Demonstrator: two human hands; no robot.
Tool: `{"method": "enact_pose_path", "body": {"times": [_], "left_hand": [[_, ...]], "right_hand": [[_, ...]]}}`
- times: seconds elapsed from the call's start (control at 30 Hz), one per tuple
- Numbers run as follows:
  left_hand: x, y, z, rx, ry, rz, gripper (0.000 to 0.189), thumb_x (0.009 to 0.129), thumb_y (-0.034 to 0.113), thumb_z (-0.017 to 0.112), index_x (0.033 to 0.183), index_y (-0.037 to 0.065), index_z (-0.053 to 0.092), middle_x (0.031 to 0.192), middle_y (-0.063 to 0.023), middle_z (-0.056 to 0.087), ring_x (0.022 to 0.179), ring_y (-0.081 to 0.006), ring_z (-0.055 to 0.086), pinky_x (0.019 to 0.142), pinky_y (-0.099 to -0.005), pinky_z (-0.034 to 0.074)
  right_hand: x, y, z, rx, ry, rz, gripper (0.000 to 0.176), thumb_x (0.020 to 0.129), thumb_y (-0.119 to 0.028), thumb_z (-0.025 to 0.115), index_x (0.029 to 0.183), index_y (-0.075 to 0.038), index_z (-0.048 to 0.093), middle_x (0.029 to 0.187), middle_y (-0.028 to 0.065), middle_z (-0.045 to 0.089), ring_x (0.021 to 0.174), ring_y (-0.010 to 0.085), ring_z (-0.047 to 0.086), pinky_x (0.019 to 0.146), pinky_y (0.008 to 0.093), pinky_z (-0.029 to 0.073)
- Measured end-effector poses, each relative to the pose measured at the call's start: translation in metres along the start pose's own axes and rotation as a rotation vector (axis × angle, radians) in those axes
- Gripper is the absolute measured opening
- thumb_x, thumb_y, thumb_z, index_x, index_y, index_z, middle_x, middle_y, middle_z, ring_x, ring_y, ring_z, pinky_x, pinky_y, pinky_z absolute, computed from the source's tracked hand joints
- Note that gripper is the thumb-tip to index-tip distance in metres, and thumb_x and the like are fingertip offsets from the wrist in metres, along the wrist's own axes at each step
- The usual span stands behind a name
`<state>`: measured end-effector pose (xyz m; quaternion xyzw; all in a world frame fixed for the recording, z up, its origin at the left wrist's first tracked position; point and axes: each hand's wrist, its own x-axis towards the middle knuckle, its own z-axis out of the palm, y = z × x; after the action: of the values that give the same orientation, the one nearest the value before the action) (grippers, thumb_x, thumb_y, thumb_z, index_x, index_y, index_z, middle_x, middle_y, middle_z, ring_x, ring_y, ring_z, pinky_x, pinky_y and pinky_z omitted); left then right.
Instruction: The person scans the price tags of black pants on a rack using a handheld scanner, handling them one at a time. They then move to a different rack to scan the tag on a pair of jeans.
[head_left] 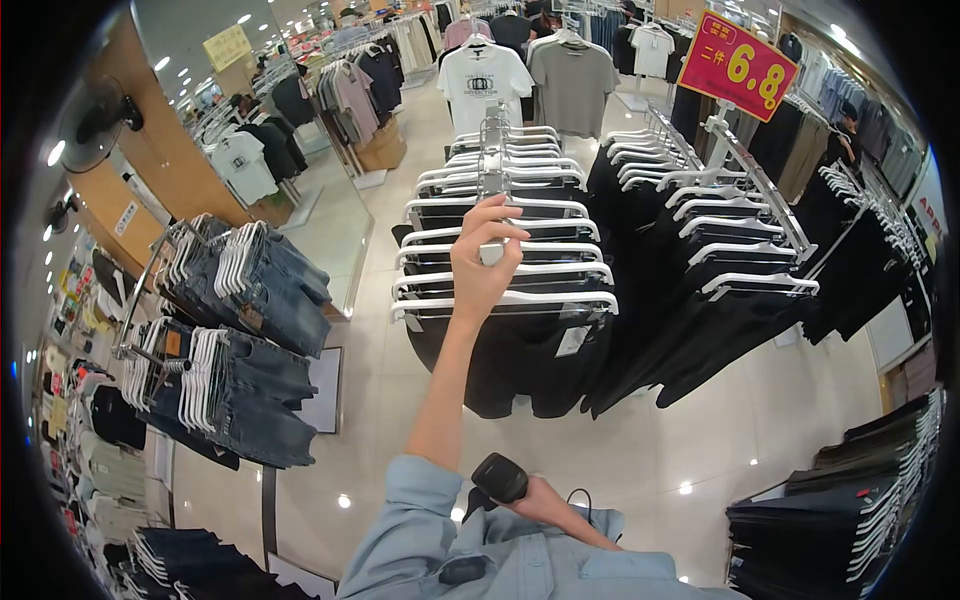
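Note:
My left hand (487,255) is raised over the near end of a rack, its fingers curled round something pale that I cannot make out. White hangers (545,298) with black trousers (540,365) hang in a row beneath and behind it. A small white tag (572,341) shows on the front pair. Low in front of my body, my right hand (543,500) is closed on a black handheld device (500,478), whose rounded end points up and left.
Another rack of black trousers (700,330) stands to the right below a red price sign (738,66). Denim shorts (265,350) hang at the left. Behind are a white T-shirt (484,85), a grey T-shirt (573,85) and a mirror (335,230). Dark garments (800,530) hang lower right.

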<state>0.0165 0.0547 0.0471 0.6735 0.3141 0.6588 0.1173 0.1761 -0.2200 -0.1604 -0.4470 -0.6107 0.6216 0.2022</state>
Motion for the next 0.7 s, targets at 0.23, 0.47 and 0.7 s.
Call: {"method": "enact_pose_path", "body": {"times": [0.23, 0.47, 0.7], "left_hand": [[-0.002, 0.002, 0.002, -0.025, -0.003, -0.047, 0.015, 0.082, -0.005, 0.061, 0.086, 0.004, 0.073, 0.116, -0.0081, 0.072, 0.135, -0.0296, 0.055, 0.112, -0.0422, 0.042], [-0.002, 0.0, -0.001, 0.02, -0.007, -0.002, 0.014, 0.084, -0.004, 0.061, 0.085, 0.004, 0.073, 0.115, -0.0079, 0.072, 0.135, -0.0295, 0.055, 0.108, -0.0413, 0.045], [-0.002, -0.001, -0.001, -0.027, 0.007, -0.039, 0.012, 0.081, -0.003, 0.066, 0.083, 0.005, 0.074, 0.114, -0.0062, 0.072, 0.134, -0.0282, 0.055, 0.113, -0.0412, 0.042]], "right_hand": [[-0.014, 0.0, -0.02, 0.0, -0.004, 0.125, 0.046, 0.084, -0.034, 0.085, 0.116, -0.002, 0.073, 0.107, 0.0172, 0.077, 0.102, 0.0264, 0.074, 0.09, 0.0372, 0.056], [-0.018, 0.036, -0.009, -0.005, 0.004, 0.119, 0.046, 0.085, -0.035, 0.085, 0.116, -0.002, 0.073, 0.102, 0.0136, 0.077, 0.096, 0.0197, 0.073, 0.087, 0.0358, 0.056], [-0.024, 0.016, -0.01, 0.002, -0.017, 0.118, 0.044, 0.087, -0.036, 0.084, 0.111, -0.001, 0.073, 0.083, 0.0063, 0.073, 0.074, 0.0134, 0.062, 0.074, 0.0334, 0.054]]}}
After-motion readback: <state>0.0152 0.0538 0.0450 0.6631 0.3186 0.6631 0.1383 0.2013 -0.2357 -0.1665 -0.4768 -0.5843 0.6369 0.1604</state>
